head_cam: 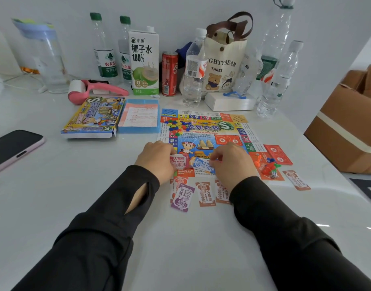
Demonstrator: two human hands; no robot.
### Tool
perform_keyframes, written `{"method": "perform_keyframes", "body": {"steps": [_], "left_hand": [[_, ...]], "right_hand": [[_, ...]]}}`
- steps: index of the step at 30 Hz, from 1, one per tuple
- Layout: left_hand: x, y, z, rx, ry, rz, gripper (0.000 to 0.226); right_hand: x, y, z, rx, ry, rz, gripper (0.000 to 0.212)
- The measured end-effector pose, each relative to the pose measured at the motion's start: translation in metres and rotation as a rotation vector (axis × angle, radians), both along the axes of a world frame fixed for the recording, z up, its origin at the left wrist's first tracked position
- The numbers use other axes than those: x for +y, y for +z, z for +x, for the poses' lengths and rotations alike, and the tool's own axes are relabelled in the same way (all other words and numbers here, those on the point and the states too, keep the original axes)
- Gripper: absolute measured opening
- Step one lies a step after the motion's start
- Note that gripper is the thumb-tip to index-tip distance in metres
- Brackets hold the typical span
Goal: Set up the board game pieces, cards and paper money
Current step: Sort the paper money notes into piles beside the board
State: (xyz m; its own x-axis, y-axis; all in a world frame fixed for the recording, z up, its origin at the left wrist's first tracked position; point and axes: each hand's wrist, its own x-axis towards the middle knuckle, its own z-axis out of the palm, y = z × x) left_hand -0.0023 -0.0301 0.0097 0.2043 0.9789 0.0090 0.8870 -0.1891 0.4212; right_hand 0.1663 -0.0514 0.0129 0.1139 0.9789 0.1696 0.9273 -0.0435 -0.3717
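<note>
The right hand (230, 162) has its grip pinched on the right end of a blue note (201, 164). The note's long axis points left toward the pink money stack (178, 161) clamped in the left hand (157, 160), at the near edge of the board (203, 131).

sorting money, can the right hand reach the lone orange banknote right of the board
Probably yes: the orange paper banknote lies uncovered right of the right hand; only low plastic pawns sit between, though that hand pinches a blue paper banknote.
</note>
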Motion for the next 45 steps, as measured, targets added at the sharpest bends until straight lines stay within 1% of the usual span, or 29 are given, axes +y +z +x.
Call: {"method": "perform_keyframes", "body": {"steps": [2,6,9,12,14,17,19,20,23,25,29,30,33,36,38,39,40,42,45], "left_hand": [[-0.002,0.001,0.000,0.005,-0.007,0.027,0.034],[-0.007,0.004,0.000,0.059,-0.026,0.120,0.024],[-0.009,0.005,0.000,0.047,-0.021,0.158,0.018],[-0.009,0.004,-0.002,-0.019,0.004,0.181,0.014],[-0.010,0.005,-0.002,-0.103,0.026,0.213,0.012],[-0.013,0.009,0.001,-0.248,0.013,0.283,0.009],[-0.018,0.011,0.004,-0.319,-0.043,0.349,0.010],[-0.021,0.012,0.007,-0.347,-0.082,0.394,0.010],[-0.027,0.012,0.012,-0.382,-0.177,0.504,0.009],[-0.029,0.011,0.016,-0.402,-0.205,0.511,0.009],[-0.035,0.009,0.024,-0.492,-0.219,0.381,0.010],[-0.037,0.009,0.026,-0.517,-0.218,0.340,0.010],[-0.041,0.012,0.030,-0.601,-0.188,0.211,0.017],[-0.041,0.018,0.030,-0.714,-0.138,0.048,0.031],[-0.040,0.022,0.027,-0.828,-0.117,-0.103,0.035],[-0.040,0.024,0.026,-0.872,-0.110,-0.177,0.031],[-0.040,0.025,0.024,-0.904,-0.103,-0.240,0.023],[-0.040,0.026,0.022,-0.928,-0.079,-0.335,0.008],[-0.041,0.026,0.023,-0.898,-0.097,-0.417,0.009]], "right_hand": [[0.000,0.000,0.000,-0.007,0.001,-0.002,0.014],[-0.001,-0.001,0.000,-0.015,0.006,0.013,0.014],[-0.001,-0.002,0.000,-0.016,0.009,0.017,0.014],[-0.001,-0.001,0.002,0.000,0.005,0.043,0.014],[-0.002,0.001,0.005,0.041,0.002,0.124,0.014],[-0.007,0.008,0.007,0.208,0.040,0.249,0.010],[-0.013,0.015,0.007,0.354,0.127,0.215,0.008],[-0.017,0.019,0.009,0.393,0.183,0.169,0.011],[-0.028,0.022,0.013,0.405,0.286,0.048,0.027],[-0.034,0.021,0.014,0.432,0.289,0.040,0.026],[-0.038,0.024,0.016,0.586,0.261,0.061,0.006],[-0.038,0.025,0.016,0.632,0.257,0.066,0.009],[-0.038,0.023,0.017,0.717,0.243,0.092,0.026],[-0.038,0.023,0.018,0.740,0.248,0.108,0.024],[-0.038,0.024,0.020,0.756,0.254,0.099,0.023],[-0.038,0.024,0.021,0.749,0.257,0.094,0.024],[-0.038,0.024,0.021,0.730,0.261,0.089,0.025],[-0.038,0.023,0.021,0.689,0.264,0.085,0.025],[-0.038,0.021,0.020,0.685,0.268,0.100,0.024]]}}
